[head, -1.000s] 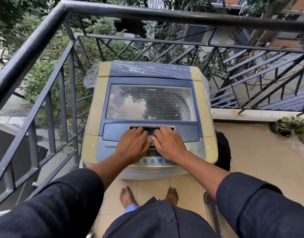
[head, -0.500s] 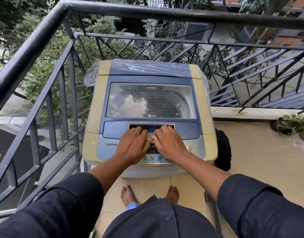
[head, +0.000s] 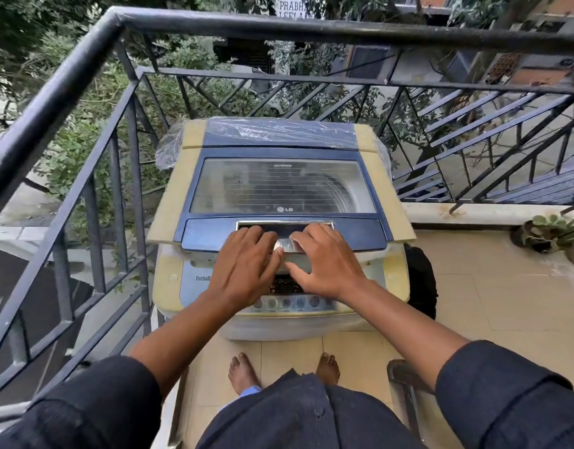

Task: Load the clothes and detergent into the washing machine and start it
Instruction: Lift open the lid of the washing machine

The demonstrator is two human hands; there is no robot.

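Gripping the silver handle (head: 290, 245) at the front edge of the lid (head: 284, 189), the left hand (head: 246, 270) and right hand (head: 328, 264) lie side by side, fingers hooked into the handle's recess and thumbs below it, so both hands hold the lid. The lid's front edge stands a little above the washer's (head: 169, 280) body, with a pale gap showing beneath the blue frame on either side of the hands. Below the hands lies the control panel (head: 289, 301), a dark display and a row of round buttons whose captions are too small to read. To the left of the left wrist the panel carries the word "TurboD", the rest hidden by the arm. The lid's clear window bears the "LG" logo near its front edge and a small line of print near its back edge that cannot be made out; ribbed drum walls show through the glass, and no clothes can be made out inside. Clear plastic wrap (head: 279, 131) covers the back of the machine. The washer stands in the corner of a tiled balcony, close against the dark metal railing (head: 84, 59). Bare feet (head: 243, 372) stand on the floor (head: 473, 303) just before it. A potted plant (head: 545, 231) sits at the right by the low wall. Beyond the railing a white sign (head: 292, 8) reads "PRABH", cut off at the top edge.
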